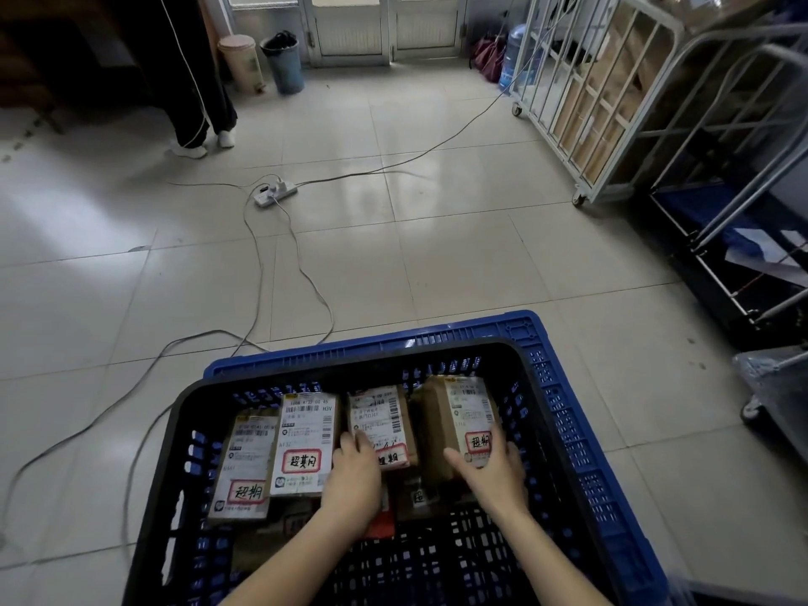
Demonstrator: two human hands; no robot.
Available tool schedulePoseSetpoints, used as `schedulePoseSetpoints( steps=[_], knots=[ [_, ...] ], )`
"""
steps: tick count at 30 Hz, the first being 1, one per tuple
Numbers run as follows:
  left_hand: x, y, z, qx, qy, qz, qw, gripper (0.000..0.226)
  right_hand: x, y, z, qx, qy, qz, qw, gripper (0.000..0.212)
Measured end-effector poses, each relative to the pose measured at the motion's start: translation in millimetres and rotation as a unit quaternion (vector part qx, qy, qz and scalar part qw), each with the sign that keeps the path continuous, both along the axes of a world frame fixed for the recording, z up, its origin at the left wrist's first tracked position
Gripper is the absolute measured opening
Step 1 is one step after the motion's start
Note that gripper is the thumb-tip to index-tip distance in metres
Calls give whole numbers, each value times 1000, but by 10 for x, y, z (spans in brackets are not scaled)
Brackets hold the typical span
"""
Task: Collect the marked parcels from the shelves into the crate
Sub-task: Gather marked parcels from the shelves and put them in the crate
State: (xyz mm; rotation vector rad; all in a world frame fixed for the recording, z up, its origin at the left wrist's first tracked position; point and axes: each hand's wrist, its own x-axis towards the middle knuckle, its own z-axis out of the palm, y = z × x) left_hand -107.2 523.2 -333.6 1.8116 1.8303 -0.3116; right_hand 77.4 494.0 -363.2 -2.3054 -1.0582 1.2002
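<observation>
A blue slotted crate [564, 413] stands on the floor below me. Several brown parcels with white shipping labels and red-framed handwritten marks lie in it. My left hand [354, 478] grips the near end of the third parcel [382, 419], thumb on its label. My right hand [492, 472] holds the rightmost parcel [459, 413], which stands tilted against the right side. Two more marked parcels [304, 443] [247, 461] lie flat to the left. More parcels lie partly hidden underneath.
A white power strip [275, 193] with long cables trails across the tiled floor ahead. A person's legs [201, 102] stand at far left. White roll cages [581, 102] holding cardboard line the right. Two bins [284, 63] and a water bottle [518, 54] stand by the door.
</observation>
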Motion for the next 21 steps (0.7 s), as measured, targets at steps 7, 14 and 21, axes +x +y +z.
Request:
schedulePoseSetpoints(
  steps=[7, 14, 21],
  knots=[
    [4, -9, 16, 8, -2, -22, 1000, 71, -133, 85, 73, -60, -140, 29, 988, 104],
    [-16, -29, 20, 13, -8, -34, 999, 70, -320, -30, 59, -15, -233, -7, 972, 100],
    [-84, -49, -18, 23, -7, -47, 999, 67, -338, -153, 17, -6, -316, 22, 949, 97]
  ],
)
